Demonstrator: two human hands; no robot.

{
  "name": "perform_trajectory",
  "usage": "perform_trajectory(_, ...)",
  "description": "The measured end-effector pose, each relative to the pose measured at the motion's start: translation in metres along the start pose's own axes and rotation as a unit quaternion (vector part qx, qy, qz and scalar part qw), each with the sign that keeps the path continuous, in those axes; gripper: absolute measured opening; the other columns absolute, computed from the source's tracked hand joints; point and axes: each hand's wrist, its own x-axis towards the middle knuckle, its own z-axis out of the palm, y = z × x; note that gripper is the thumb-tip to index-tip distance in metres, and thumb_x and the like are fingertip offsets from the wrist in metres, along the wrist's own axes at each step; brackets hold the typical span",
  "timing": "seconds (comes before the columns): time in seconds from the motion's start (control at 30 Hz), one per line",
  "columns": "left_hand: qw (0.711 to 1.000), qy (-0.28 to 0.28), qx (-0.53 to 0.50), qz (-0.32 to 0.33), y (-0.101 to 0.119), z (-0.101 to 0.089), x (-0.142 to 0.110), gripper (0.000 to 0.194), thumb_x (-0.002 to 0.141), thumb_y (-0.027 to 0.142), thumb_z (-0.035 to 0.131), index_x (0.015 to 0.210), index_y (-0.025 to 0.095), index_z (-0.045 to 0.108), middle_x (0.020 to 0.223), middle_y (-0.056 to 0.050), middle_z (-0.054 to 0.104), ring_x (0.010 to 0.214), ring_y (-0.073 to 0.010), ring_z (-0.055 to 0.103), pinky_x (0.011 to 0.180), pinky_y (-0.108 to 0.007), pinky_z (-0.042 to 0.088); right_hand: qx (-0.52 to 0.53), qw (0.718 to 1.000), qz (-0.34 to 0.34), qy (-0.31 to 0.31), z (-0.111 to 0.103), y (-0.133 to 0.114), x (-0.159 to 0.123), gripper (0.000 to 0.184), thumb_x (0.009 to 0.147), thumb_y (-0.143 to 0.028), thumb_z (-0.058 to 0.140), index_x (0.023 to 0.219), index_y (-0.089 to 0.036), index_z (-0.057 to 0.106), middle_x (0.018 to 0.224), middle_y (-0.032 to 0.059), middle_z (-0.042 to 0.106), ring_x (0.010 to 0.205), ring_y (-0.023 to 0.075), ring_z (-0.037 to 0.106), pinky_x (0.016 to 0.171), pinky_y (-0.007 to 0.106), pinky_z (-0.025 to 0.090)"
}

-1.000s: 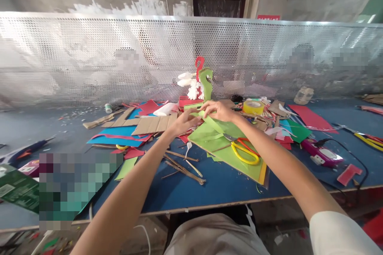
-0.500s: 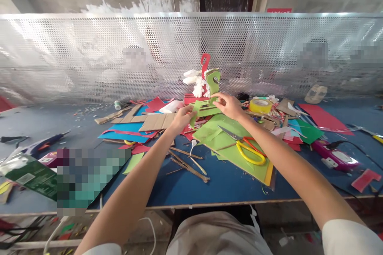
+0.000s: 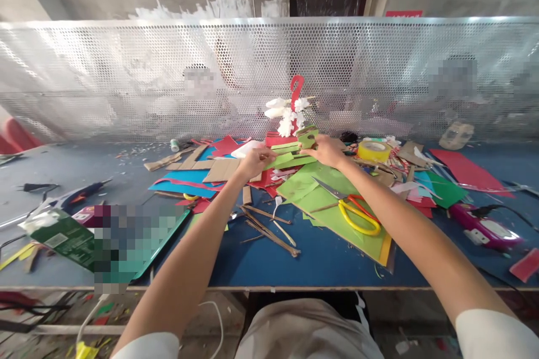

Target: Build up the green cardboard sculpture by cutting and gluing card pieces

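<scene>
Both hands are on a green cardboard model [image 3: 290, 160] with a curved, notched upright piece [image 3: 307, 136]. My left hand [image 3: 255, 162] pinches its left end between thumb and fingers. Fingers closed, my right hand [image 3: 327, 151] grips the curved piece at the right side. Just behind stands a red hooked cardboard shape [image 3: 297, 87] with white flowers [image 3: 287, 123] on it. Green sheets [image 3: 311, 190] lie below the right hand, and yellow-handled scissors [image 3: 357, 219] rest on them.
Yellow tape [image 3: 374, 150] lies right of the hands. Brown cardboard strips [image 3: 223, 170] and blue sheets [image 3: 181, 181] are on the left, twigs [image 3: 269, 230] in front. A green box [image 3: 63, 238] stands at the near left. A perforated metal screen [image 3: 168, 61] runs along the back.
The curved green piece has come down and tilted lower in my right hand, uncovering white flowers behind it. The whole view has shifted slightly.
</scene>
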Motion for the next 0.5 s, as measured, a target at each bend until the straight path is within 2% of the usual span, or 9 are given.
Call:
perform_trajectory(0.1, 0.999, 0.011, 0.039, -0.007, 0.003, -0.002, -0.001, 0.031, 0.081, 0.044, 0.070, 0.091, 0.017, 0.080, 0.086, -0.008, 0.078, 0.074, -0.0208, 0.068, 0.070, -0.032, 0.055, 0.013, 1.000, -0.019, 0.005, -0.007, -0.007, -0.001, 0.025, 0.092, -0.037, 0.078, 0.109, -0.019, 0.083, 0.114, 0.0105, 0.082, 0.108, 0.0297, 0.074, 0.099, 0.037, 0.053)
perform_trajectory(0.23, 0.996, 0.032, 0.086, 0.001, 0.014, -0.006, -0.004, 0.021, 0.083, 0.039, 0.070, 0.090, 0.020, 0.077, 0.087, -0.006, 0.076, 0.077, -0.0212, 0.068, 0.072, -0.032, 0.052, 0.010, 0.999, -0.028, -0.023, -0.016, -0.018, -0.004, 0.019, 0.090, -0.034, 0.080, 0.102, -0.021, 0.085, 0.114, 0.0088, 0.083, 0.113, 0.0299, 0.074, 0.104, 0.038, 0.052)
perform_trajectory(0.37, 0.990, 0.033, 0.140, -0.006, 0.028, -0.008, -0.006, 0.014, 0.085, 0.034, 0.071, 0.087, 0.022, 0.078, 0.088, -0.006, 0.077, 0.080, -0.0227, 0.068, 0.077, -0.033, 0.051, -0.002, 0.999, -0.012, -0.042, -0.021, -0.026, -0.006, 0.019, 0.090, -0.036, 0.081, 0.103, -0.022, 0.086, 0.113, 0.0065, 0.083, 0.115, 0.0297, 0.074, 0.103, 0.035, 0.052)
perform_trajectory(0.5, 0.984, 0.023, 0.178, -0.024, 0.034, -0.006, -0.007, 0.015, 0.084, 0.035, 0.073, 0.085, 0.022, 0.080, 0.086, -0.005, 0.077, 0.082, -0.0245, 0.068, 0.076, -0.034, 0.050, -0.004, 0.999, -0.032, -0.038, -0.021, -0.027, -0.007, 0.016, 0.091, -0.033, 0.080, 0.102, -0.023, 0.086, 0.116, 0.0050, 0.082, 0.113, 0.0273, 0.074, 0.102, 0.033, 0.052)
